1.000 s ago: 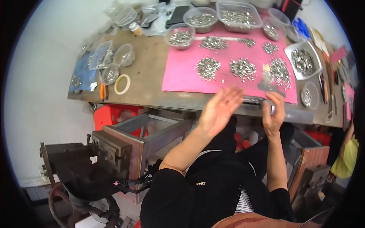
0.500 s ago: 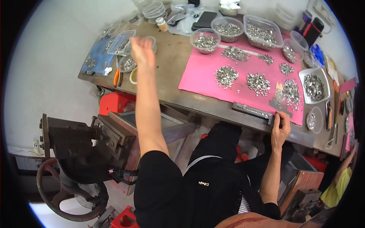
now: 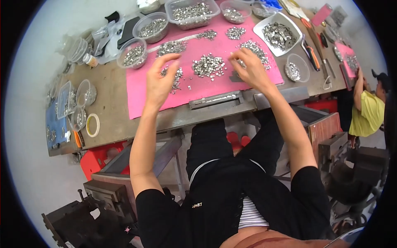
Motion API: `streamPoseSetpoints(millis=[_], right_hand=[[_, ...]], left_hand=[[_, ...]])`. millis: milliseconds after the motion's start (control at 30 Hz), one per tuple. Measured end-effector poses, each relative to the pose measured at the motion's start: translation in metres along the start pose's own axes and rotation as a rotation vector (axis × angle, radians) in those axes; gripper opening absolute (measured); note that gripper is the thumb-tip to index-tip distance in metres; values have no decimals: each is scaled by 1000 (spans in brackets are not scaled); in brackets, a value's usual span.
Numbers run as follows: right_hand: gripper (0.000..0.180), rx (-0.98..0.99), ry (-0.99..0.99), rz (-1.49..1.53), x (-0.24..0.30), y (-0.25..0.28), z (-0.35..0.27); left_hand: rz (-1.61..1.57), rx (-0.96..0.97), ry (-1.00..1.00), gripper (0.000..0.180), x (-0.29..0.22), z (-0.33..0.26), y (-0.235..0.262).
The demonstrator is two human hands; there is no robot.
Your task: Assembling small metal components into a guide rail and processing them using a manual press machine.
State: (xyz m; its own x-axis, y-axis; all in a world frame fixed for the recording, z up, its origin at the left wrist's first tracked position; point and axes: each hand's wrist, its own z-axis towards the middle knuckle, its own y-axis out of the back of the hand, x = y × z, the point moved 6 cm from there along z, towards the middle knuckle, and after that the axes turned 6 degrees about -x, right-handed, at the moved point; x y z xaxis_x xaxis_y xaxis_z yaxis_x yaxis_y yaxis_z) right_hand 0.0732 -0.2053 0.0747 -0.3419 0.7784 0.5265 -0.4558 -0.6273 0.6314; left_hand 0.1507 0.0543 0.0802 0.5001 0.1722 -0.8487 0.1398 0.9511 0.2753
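My left hand (image 3: 161,84) is above the left part of a pink mat (image 3: 138,97), fingers curved and thumb apart, with nothing visible in it. Beneath it lies a pile of small silvery metal pieces (image 3: 177,78), partly hidden. Over the mat's right side is my right hand (image 3: 253,71), its fingers bent and spread, also with nothing visible in it. A grey flat plate (image 3: 236,77) shows partly under that hand. Between the hands sits another pile of metal pieces (image 3: 208,66). Along the mat's front edge lies a narrow metal channel (image 3: 216,100) with a row of small bright pieces inside.
Clear tubs of metal pieces (image 3: 192,24) line the back. A white square dish (image 3: 258,28) and orange-handled pliers (image 3: 312,58) are at right. At left are a yellow tape roll (image 3: 92,125) and small containers (image 3: 86,93). A person in yellow (image 3: 368,109) works at far right.
My left hand has come from the containers at the left to above the pink mat. My right hand has left the channel's right end and moved farther over the mat. The view has shifted right.
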Motion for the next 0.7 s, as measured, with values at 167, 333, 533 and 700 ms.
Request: streamPoseSetpoints(millis=[167,333,533,700], right_hand=[[18,32,-93,-17,-61,-58,63],[20,104,-138,-193,-72,-90,79],[17,20,-68,-278,-74,-89,81],[16,29,-10,-243,-65,-73,73]], left_hand=[[266,48,-134,21,37,48,-58],[484,32,-99,18,80,83,-90],[685,-41,-198,23,82,87,-106],[744,-47,-300,18,84,90,-110]])
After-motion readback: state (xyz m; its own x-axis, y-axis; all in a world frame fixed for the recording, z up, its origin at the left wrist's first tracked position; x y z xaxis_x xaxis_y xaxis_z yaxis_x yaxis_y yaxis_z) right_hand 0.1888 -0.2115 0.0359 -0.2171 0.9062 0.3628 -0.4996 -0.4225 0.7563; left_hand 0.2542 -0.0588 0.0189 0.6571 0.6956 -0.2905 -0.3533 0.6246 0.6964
